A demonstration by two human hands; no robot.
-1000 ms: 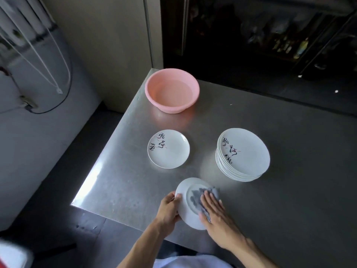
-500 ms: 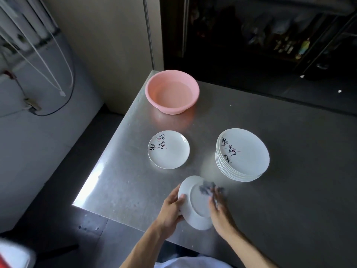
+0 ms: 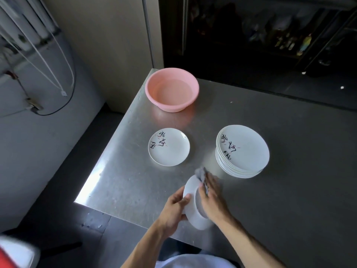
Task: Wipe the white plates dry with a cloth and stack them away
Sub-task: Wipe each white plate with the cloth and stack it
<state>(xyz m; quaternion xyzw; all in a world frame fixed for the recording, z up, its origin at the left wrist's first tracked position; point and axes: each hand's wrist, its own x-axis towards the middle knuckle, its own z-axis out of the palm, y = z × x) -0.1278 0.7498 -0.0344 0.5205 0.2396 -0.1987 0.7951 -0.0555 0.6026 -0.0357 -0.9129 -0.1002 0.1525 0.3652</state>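
Steel table [image 3: 135,180] near edge: your left hand [image 3: 173,207] gripped the white plate [image 3: 193,216], turned more edge-on than a second earlier, your flat right hand [image 3: 212,198] pressing the grey cloth [image 3: 201,173] to its other face, likely the wipe's second side, beside the stack [image 3: 243,149].

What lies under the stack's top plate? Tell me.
More white plates: only their rims show at its left and near edges. The top plate covers their faces, so any lettering is hidden.
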